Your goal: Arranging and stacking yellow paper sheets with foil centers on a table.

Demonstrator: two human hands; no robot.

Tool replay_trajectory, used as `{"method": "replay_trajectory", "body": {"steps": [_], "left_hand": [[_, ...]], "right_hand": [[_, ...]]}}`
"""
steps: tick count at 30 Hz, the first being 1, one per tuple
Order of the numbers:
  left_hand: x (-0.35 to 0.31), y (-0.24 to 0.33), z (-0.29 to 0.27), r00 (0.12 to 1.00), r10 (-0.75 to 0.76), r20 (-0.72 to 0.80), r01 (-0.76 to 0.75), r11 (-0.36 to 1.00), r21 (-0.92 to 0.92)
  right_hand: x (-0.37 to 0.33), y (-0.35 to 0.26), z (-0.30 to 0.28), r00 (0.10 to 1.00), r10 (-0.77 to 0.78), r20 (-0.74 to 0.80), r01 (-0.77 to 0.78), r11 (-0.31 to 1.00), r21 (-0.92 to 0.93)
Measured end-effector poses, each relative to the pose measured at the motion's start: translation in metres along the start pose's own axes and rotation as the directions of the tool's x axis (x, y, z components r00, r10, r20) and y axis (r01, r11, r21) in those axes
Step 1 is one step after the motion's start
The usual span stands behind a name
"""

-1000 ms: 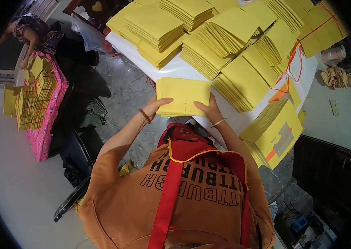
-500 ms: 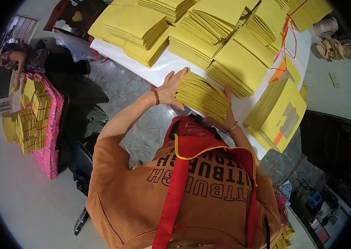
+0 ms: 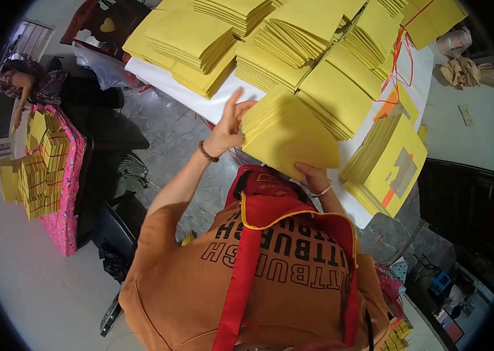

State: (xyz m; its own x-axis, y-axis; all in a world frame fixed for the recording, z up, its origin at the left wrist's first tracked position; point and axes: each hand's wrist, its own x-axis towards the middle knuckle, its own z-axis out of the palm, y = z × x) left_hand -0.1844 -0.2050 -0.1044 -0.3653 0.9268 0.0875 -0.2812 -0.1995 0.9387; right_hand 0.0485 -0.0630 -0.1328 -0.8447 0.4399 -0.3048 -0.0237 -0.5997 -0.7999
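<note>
Just over the near edge of the white table, a stack of yellow envelopes point(image 3: 291, 131) is tilted so that a broad flat face shows. My right hand point(image 3: 314, 177) grips its near edge, thumb on top and the other fingers hidden underneath. At the stack's left edge is my left hand point(image 3: 226, 128), with the index finger raised and the thumb spread apart. Some of its fingertips meet or pass behind the envelope edges; I cannot tell which. A brown bead bracelet point(image 3: 206, 153) circles my left wrist.
Several piles of yellow envelopes point(image 3: 188, 38) cover much of the white table point(image 3: 203, 105). A stack with a grey-and-orange patch point(image 3: 390, 167) lies at the right, near red strings point(image 3: 399, 64). Far left, a person point(image 3: 22, 85) stands by a pink-covered table point(image 3: 68, 205) bearing tied yellow bundles.
The stack has turned from showing its layered edges to showing a flat face. My left hand has shifted slightly down and left, loosening from the side. My right thumb now lies on top.
</note>
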Motion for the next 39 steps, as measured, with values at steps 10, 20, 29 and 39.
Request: {"method": "replay_trajectory", "body": {"steps": [10,20,29,39], "left_hand": [[-0.014,-0.021,0.062,0.937,0.016,-0.350,-0.036,0.998,-0.052],[-0.034,0.012,0.042,0.986,-0.026,-0.163,0.065,0.970,0.234],[0.023,0.000,0.031,0.926,0.242,0.290,-0.364,0.372,0.854],[0.010,-0.076,-0.004,0.962,0.204,0.184,-0.255,0.416,0.873]], "right_hand": [[0.037,0.038,0.015,0.997,-0.065,0.044,0.065,0.998,-0.001],[0.022,-0.030,-0.010,0.923,-0.095,0.372,0.291,0.805,-0.516],[0.042,-0.044,0.000,0.943,-0.032,0.332,0.300,0.515,-0.803],[0.044,0.000,-0.012,0.944,-0.143,0.297,0.319,0.619,-0.718]]}}
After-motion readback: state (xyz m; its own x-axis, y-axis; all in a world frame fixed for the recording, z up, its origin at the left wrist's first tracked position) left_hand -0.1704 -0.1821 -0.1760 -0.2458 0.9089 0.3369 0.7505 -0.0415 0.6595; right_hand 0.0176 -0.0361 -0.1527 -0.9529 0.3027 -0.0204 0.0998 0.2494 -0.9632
